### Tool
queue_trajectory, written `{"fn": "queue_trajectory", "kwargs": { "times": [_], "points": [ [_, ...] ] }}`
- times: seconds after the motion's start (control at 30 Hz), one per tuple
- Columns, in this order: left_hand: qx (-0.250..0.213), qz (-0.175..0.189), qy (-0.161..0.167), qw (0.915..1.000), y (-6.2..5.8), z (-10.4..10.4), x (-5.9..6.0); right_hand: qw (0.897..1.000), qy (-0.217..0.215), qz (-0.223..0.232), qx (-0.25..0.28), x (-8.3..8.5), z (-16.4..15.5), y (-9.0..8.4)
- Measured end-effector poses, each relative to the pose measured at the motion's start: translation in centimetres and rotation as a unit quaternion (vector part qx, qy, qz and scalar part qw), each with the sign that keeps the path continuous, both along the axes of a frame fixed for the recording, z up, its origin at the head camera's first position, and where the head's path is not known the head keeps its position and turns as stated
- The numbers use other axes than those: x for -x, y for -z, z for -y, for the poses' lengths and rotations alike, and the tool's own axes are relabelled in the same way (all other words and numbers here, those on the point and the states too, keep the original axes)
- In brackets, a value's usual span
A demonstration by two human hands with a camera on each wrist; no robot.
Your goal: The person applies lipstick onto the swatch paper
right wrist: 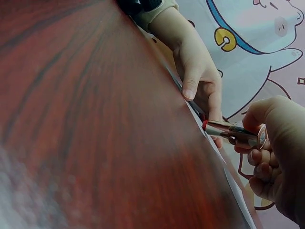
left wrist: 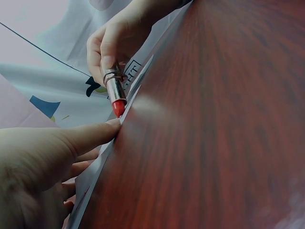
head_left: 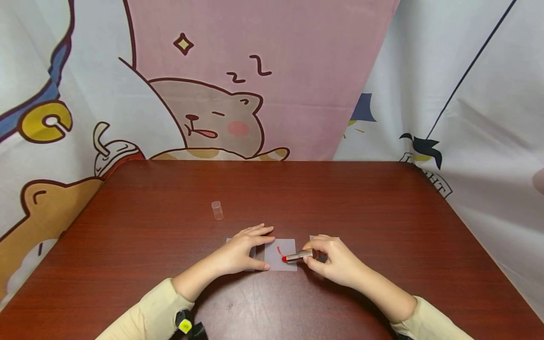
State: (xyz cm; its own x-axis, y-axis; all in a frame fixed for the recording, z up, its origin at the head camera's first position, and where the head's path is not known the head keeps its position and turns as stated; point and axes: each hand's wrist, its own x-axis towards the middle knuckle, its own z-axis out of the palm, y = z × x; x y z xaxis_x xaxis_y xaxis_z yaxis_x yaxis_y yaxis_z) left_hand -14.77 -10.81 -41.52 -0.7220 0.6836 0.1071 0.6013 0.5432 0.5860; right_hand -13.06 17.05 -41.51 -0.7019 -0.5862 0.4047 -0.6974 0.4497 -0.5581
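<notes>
My right hand (head_left: 337, 259) grips a lipstick (head_left: 301, 255) with a silver tube and a bright red bullet. The red tip meets a small white square of paper (head_left: 282, 265), at the lower end of a short red stroke (head_left: 278, 250). Spread over the left edge of that sheet, my left hand (head_left: 241, 250) has its thumb and fingers extended, thumb (left wrist: 95, 133) resting at the near left corner. Another paper (head_left: 228, 240) lies mostly hidden beneath the left hand. A third sheet (head_left: 312, 236) shows partly behind the right hand.
A clear plastic cap (head_left: 217, 210) stands on the brown wooden table (head_left: 340, 198), beyond my left hand. A cloth with cartoon animals (head_left: 297, 71) hangs along the table's far edge and sides.
</notes>
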Motion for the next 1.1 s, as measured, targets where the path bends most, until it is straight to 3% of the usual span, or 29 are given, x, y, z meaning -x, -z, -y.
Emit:
{"fn": "queue_trajectory", "kwargs": {
  "times": [0.53, 1.1],
  "points": [
    [0.004, -0.011, 0.003, 0.9999, 0.2, 0.0, 0.0, 0.999, 0.019, 0.009, 0.048, -0.3, -0.3, -0.6],
    [-0.006, 0.000, 0.000, 1.0000, 0.2, 0.2, 0.3, 0.996, 0.022, 0.010, 0.088, 0.0, -0.5, -1.0]
  ]
}}
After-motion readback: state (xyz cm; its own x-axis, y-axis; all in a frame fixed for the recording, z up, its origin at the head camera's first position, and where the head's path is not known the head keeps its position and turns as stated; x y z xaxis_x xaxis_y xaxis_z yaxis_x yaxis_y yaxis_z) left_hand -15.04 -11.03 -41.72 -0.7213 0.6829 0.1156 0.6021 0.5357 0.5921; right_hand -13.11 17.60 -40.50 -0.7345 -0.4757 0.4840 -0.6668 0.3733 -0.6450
